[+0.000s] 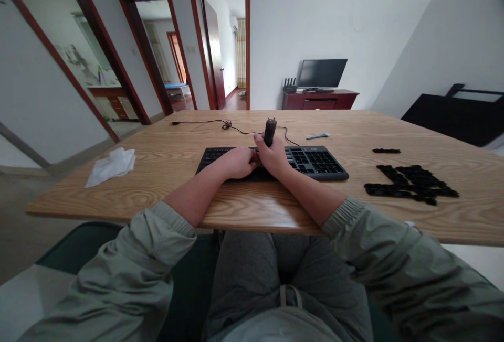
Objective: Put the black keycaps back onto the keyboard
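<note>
A dark computer keyboard (pixel 326 162) lies on the wooden table in front of me. Its right-hand block shows a grid of black squares; the middle is covered by my hands. My right hand (pixel 272 157) is wrapped round a black stick-shaped tool (pixel 270 131), which stands nearly upright above the keyboard, its notched end up. Its lower end is hidden. My left hand (pixel 241 162) rests over the keyboard with fingers curled together, touching or close to my right hand. What those fingers hold, if anything, I cannot see.
Loose black keycaps (pixel 413 182) lie in rows on the right of the table (pixel 165 163), with a short strip (pixel 386 151) behind them. A small blue brush (pixel 318 136) and a black cable (pixel 212 121) lie beyond the keyboard. Crumpled white tissue (pixel 112 166) is at left.
</note>
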### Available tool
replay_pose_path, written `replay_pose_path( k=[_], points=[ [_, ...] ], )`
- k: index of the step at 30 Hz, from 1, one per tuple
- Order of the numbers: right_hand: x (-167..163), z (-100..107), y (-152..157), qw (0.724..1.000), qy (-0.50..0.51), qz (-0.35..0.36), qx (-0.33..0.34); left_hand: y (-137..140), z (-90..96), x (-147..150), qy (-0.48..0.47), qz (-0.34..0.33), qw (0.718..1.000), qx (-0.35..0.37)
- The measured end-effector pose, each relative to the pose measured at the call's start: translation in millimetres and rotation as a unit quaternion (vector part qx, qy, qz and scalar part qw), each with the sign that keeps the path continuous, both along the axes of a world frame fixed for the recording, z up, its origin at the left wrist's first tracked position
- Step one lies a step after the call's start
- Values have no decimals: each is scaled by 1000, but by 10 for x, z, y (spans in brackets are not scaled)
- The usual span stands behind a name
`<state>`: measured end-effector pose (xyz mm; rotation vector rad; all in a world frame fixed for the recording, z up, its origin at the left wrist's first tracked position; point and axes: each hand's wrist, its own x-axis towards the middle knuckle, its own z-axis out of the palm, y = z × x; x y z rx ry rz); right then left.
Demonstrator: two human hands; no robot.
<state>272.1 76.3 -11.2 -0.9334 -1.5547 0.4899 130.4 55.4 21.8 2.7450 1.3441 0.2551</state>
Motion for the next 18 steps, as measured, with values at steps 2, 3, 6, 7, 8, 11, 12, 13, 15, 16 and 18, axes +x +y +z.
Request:
replay_pose_path(
  k=[2,3,6,7,8,11,12,13,15,16,18],
  points=[
    [-10,-20,7,1000,8,-9,1,-11,-14,-7,-15,-14,1000,9],
    [-13,-26,10,1000,12,-13,-2,-16,-22,-11,-23,-21,999,13],
    [-17,-25,12,1000,13,-24,-12,-21,-48,-24,-44,-39,998,18],
    [-17,-20,10,999,10,-29,-14,-19,-55,-29,-50,-43,998,17],
    [-16,-14,7,999,7,-33,-15,-14,-61,-33,-57,-46,997,15],
    [-9,-11,8,999,-2,-31,-15,4,-70,-47,-73,-51,996,0],
    [-7,-17,15,1000,-3,-24,-17,8,-68,-51,-78,-51,996,-6],
    [-6,-26,24,1000,-2,-16,-18,10,-64,-54,-80,-50,995,-11],
    [-8,-46,42,1000,0,5,-18,7,-52,-55,-81,-49,995,-15],
    [-8,-52,47,1000,1,14,-18,3,-45,-55,-81,-49,995,-14],
    [5,-51,40,1000,-4,23,-19,-7,-33,-51,-78,-49,996,-3]
  ],
)
